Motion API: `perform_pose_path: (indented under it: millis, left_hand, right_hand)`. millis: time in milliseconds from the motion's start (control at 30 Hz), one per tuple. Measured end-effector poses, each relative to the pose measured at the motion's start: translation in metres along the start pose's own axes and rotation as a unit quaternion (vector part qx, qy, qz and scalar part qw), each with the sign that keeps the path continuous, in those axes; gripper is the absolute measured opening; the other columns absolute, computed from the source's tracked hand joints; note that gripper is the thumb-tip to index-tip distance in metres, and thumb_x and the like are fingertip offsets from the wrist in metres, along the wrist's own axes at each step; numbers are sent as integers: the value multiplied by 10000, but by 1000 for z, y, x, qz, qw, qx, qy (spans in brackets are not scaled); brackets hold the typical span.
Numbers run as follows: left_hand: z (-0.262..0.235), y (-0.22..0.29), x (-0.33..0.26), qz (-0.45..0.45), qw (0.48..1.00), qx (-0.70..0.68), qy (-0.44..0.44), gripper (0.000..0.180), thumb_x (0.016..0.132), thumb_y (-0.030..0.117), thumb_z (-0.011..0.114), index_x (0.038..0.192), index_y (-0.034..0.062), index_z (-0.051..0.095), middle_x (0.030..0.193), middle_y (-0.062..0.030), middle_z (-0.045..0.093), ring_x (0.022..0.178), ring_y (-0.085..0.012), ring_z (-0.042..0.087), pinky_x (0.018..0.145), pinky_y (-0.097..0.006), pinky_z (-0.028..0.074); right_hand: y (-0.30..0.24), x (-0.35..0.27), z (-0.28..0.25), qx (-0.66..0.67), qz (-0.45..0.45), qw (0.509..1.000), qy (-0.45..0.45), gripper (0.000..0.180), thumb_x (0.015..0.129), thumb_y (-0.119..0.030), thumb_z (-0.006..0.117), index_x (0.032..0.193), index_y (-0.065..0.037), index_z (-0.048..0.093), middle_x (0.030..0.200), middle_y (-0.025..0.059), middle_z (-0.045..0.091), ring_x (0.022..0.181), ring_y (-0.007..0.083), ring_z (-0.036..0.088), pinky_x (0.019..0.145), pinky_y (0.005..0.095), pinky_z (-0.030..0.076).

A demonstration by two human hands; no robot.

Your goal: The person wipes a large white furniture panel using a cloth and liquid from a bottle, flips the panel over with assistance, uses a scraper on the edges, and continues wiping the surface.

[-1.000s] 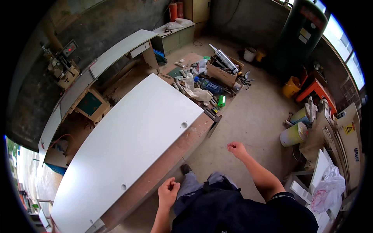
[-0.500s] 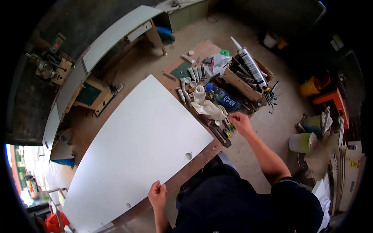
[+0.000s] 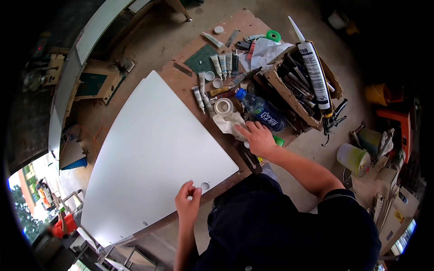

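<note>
Fingers of the left hand (image 3: 188, 202) curled loosely on the white panel's (image 3: 153, 153) near edge, gripping nothing. The right hand (image 3: 257, 137), at two o'clock, lay spread on a crumpled rag (image 3: 230, 123) beside a blue bottle (image 3: 262, 111).

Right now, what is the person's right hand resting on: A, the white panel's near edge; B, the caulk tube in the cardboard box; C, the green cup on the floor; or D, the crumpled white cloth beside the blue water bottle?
D: the right hand lies on the crumpled white cloth next to the blue water bottle, while the left hand is at the white panel edge.
</note>
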State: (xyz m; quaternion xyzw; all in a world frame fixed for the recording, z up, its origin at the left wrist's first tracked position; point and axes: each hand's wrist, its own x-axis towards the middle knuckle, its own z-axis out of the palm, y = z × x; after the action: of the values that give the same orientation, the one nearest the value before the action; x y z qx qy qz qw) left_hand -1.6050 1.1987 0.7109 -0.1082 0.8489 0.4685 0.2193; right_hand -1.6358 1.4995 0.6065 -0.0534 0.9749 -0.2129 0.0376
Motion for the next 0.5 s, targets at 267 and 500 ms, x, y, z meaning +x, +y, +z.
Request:
perform_pose_path:
  millis: [267, 500]
  left_hand:
    - [72, 79, 129, 189, 973, 125, -43, 516, 750, 116, 719, 1209, 3, 511, 975, -100, 563, 881, -198, 556, 727, -318, 471]
    - [119, 82, 185, 230, 952, 198, -50, 822, 707, 234, 757, 1376, 46, 317, 1357, -184, 357, 1242, -359, 380, 1038, -438, 324]
  right_hand:
    - [23, -12, -87, 260, 78, 959, 80, 321, 632, 26, 648, 948, -31, 635, 816, 67, 585, 747, 241, 565, 667, 302, 465]
    - [68, -55, -117, 578, 276, 749, 168, 161, 771, -58, 659, 907, 6, 602, 883, 20, 560, 790, 89, 515, 700, 214, 403]
